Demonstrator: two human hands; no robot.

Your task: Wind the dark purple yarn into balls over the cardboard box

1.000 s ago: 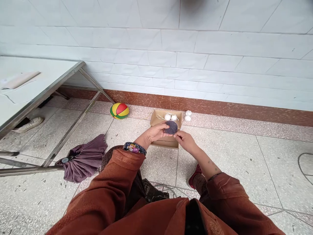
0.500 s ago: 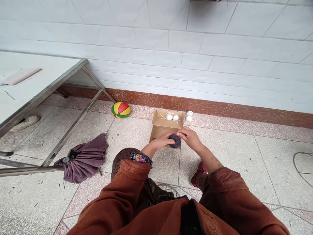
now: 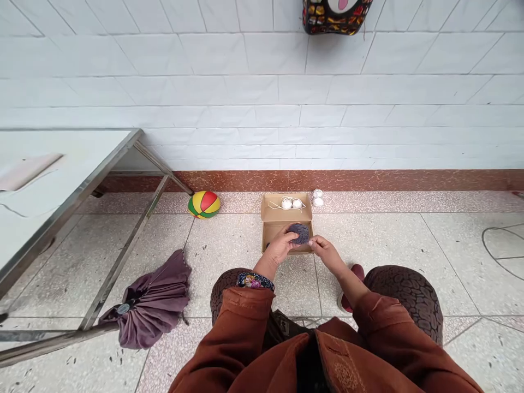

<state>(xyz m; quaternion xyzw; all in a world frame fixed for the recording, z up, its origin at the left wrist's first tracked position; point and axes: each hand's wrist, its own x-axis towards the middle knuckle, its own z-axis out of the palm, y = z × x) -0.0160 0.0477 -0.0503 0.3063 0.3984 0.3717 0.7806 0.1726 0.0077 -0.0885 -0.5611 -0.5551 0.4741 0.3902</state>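
Observation:
My left hand (image 3: 280, 245) is closed around a dark grey ball of yarn (image 3: 299, 233), above the open cardboard box (image 3: 268, 232). Just right of the ball, my right hand (image 3: 325, 252) has its thumb and fingers pinched together; any strand between them is too fine to make out. Two white yarn balls (image 3: 291, 203) with loose strands lie in the raised lid part of the box. On the floor beside it sit two more white balls (image 3: 317, 197). A small dark thing at the box's left side is mostly hidden by my left hand.
A colourful ball (image 3: 203, 204) rests by the wall near a metal-framed table (image 3: 82, 158). A purple umbrella (image 3: 158, 300) lies half open on the floor at left. A black basket (image 3: 338, 16) hangs on the wall. At right is a thin wire frame (image 3: 507, 245).
My right hand has moved off the top of the yarn ball to its right side. The left hand still holds the ball, which appears turned. The camera view has tilted up.

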